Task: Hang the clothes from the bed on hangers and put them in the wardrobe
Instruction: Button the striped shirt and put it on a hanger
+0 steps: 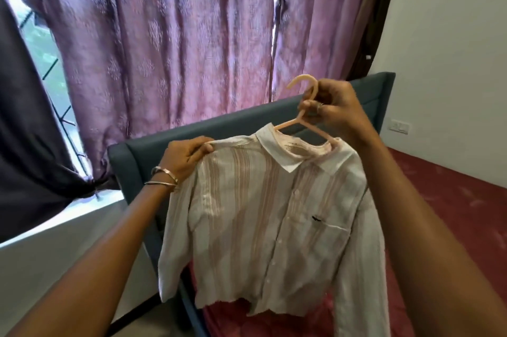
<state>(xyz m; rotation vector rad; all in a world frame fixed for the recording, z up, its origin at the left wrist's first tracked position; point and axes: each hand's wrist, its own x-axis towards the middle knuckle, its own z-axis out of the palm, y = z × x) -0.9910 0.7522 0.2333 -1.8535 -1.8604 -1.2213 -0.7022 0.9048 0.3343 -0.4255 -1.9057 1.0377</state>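
No readable text. Shirt (pixel 274 213) has a neck label, print too blurred to read, and a small dark chest-pocket logo, no legible letters.

I am standing in a bedroom at home; a bed with a maroon patterned sheet (pixel 450 215) and a padded grey-blue headboard (pixel 219 128) lies below me; mauve patterned curtains (pixel 164 48) hang over a barred window (pixel 44 56); a white wall switch plate (pixel 399 126) sits nearby.
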